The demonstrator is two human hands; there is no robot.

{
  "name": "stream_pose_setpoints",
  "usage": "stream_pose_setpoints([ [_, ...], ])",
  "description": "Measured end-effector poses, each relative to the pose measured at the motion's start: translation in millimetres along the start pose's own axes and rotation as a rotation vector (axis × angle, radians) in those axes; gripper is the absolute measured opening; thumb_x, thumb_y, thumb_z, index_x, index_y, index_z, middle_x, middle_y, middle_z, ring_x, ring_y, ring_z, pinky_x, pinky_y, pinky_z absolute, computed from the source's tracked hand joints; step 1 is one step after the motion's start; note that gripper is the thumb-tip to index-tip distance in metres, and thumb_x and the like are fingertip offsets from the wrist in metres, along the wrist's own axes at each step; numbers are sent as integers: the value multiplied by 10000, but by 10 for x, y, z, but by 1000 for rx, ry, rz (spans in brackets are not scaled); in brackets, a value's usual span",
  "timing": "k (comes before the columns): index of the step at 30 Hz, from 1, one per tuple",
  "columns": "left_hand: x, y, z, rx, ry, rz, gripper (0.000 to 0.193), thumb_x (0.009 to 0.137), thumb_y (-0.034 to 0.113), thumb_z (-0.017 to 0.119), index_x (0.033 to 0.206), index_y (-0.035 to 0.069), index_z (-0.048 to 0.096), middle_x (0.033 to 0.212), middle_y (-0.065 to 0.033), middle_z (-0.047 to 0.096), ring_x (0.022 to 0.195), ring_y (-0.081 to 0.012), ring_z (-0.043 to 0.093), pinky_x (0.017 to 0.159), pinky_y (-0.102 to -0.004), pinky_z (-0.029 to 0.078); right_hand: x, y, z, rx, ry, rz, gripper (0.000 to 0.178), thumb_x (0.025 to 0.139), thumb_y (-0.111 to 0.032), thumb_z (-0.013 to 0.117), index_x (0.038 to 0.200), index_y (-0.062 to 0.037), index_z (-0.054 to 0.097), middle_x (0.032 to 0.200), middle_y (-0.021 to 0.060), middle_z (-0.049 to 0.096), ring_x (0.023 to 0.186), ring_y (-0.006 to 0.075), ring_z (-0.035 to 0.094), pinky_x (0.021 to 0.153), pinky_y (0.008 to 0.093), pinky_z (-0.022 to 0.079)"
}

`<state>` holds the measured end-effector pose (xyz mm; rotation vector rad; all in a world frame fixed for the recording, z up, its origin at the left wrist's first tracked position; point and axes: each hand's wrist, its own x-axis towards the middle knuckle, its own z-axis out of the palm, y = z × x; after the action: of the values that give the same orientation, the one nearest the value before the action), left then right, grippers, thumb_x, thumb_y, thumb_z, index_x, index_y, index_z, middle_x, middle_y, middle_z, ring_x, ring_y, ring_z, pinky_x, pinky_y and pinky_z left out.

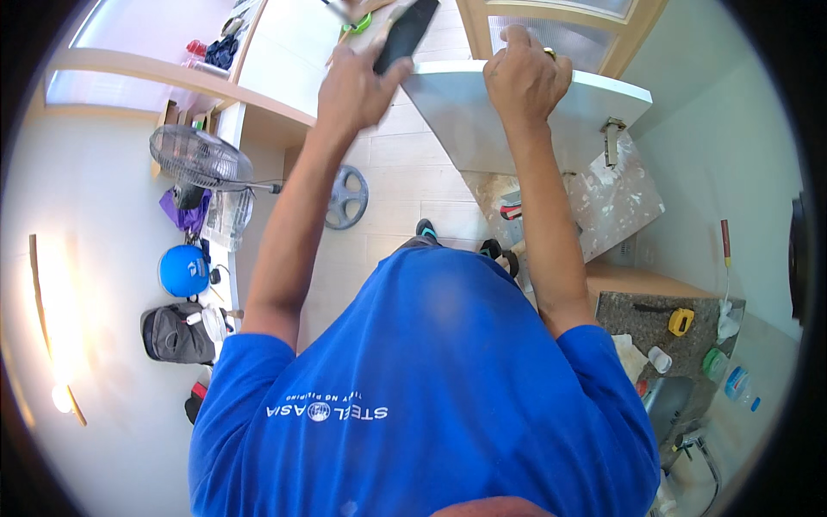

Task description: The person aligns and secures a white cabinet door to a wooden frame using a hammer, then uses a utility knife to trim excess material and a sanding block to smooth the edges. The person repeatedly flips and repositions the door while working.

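Observation:
My left hand (355, 90), slightly blurred, is closed on a flat, dark oblong tool (408, 33) at the top of the view. I cannot make out its exact kind. To the right, my right hand (527, 77) grips the upper edge of a white cabinet door (465, 116), fingers folded over it. This door stands on edge in front of me, with a metal hinge (612, 142) fixed on its face near the right end. The dark tool is close to the door's left corner.
Below the door is a paint-spotted board (624, 194) with a red-handled tool (511, 212). A grey wheel-shaped base (346, 198) stands on the floor. At left are a fan (202, 158), blue helmet (183, 270) and bag (177, 334); a yellow tape measure (680, 322) lies on the right counter.

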<state>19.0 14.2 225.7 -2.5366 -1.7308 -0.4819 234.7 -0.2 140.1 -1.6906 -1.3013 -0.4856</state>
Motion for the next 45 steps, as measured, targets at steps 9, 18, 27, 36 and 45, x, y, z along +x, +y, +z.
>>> stream_pose_setpoints([
  [9, 169, -225, 75, -187, 0, 200, 583, 956, 519, 682, 1179, -17, 735, 981, -206, 613, 941, -311, 610, 861, -425, 501, 32, -34, -66, 12, -55, 69, 320, 819, -102, 640, 1138, -117, 665, 971, 110, 761, 784, 280, 708, 794, 426, 359],
  [18, -393, -698, -311, -257, -126, 35, 609, 956, 461, 709, 1340, -10, 666, 1018, -157, 566, 947, -283, 568, 863, -401, 488, 25, -39, -32, -69, -99, 137, 444, 869, -103, 607, 1312, -111, 603, 1098, 161, 761, 862, 317, 729, 862, 436, 385],
  [27, -167, -499, 49, -331, -70, 260, 579, 945, 436, 729, 1399, 83, 660, 987, -185, 565, 872, -313, 598, 792, -412, 515, 39, -30, 3, -81, 7, 97, 398, 904, -85, 578, 1300, -108, 607, 993, 117, 764, 845, 307, 719, 791, 441, 421],
  [36, -299, -1151, 90, -806, -89, 223, 496, 943, 402, 727, 1146, -48, 684, 955, -113, 508, 862, -216, 509, 781, -340, 447, 108, 29, 117, -149, -3, 104, 378, 926, -112, 577, 1302, -123, 617, 931, 78, 746, 844, 314, 708, 835, 441, 455],
  [45, 626, -455, 74, -400, -78, 370, 625, 955, 550, 653, 1275, 16, 709, 948, -220, 599, 853, -315, 632, 784, -399, 510, 20, 23, 52, -142, 65, 79, 435, 920, -84, 562, 1353, -114, 573, 882, 63, 719, 801, 305, 692, 817, 437, 452],
])
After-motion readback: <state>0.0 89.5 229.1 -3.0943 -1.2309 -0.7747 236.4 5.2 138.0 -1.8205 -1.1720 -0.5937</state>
